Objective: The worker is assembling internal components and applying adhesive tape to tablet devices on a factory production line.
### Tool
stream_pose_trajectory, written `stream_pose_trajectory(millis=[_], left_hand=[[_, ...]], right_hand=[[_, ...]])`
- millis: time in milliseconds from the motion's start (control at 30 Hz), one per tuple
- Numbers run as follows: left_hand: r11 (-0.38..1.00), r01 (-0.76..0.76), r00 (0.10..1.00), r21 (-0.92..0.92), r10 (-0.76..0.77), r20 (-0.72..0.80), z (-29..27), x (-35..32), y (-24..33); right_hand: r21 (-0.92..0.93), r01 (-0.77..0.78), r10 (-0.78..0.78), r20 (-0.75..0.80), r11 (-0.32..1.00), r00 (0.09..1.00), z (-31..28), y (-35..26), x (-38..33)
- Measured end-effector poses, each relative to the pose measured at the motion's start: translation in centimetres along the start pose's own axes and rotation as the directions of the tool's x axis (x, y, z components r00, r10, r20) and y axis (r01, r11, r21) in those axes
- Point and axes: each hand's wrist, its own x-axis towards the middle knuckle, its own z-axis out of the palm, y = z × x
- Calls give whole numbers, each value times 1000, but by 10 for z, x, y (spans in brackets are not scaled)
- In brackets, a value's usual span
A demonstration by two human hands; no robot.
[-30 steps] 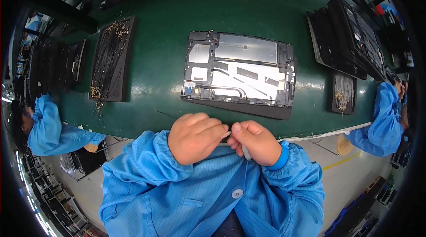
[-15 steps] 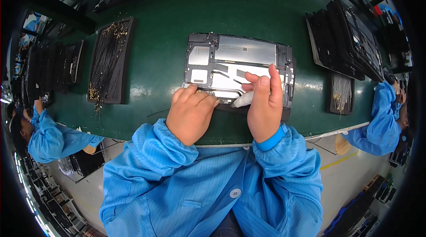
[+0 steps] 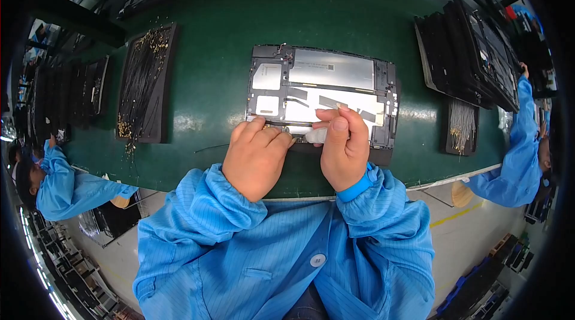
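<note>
Nearing the curled left hand (image 3: pixel 256 158), half-bent right fingers (image 3: pixel 358 131) overhang the panel (image 3: pixel 331 69), grips unclear.

- Opened tablet-like device (image 3: pixel 329 77): flat, inner side up, silvery plates within a black frame, dark strips across the nearer plate; near edge partly covered.
- Thin black wire (image 3: pixel 211 148): slightly curved, trailing left of the device; other end hidden from where I stand, possibly at its near edge.

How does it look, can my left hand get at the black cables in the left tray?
Probably yes: green tabletop and one thin dark wire are all that show between your left hand and the open tray, and the black cables lie exposed. It would first have to leave the device.
</note>
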Motion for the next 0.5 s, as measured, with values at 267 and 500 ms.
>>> stream_pose_trajectory(millis=[267, 500], left_hand=[[1000, -6, 1000, -12, 6, 18, -2, 1, -2], [992, -19, 999, 128, 14, 36, -6, 0, 4]], right_hand=[[-234, 149, -113, 159, 961, 981, 1, -18, 17], [-284, 525, -300, 568, 802, 766, 7, -32, 27]])
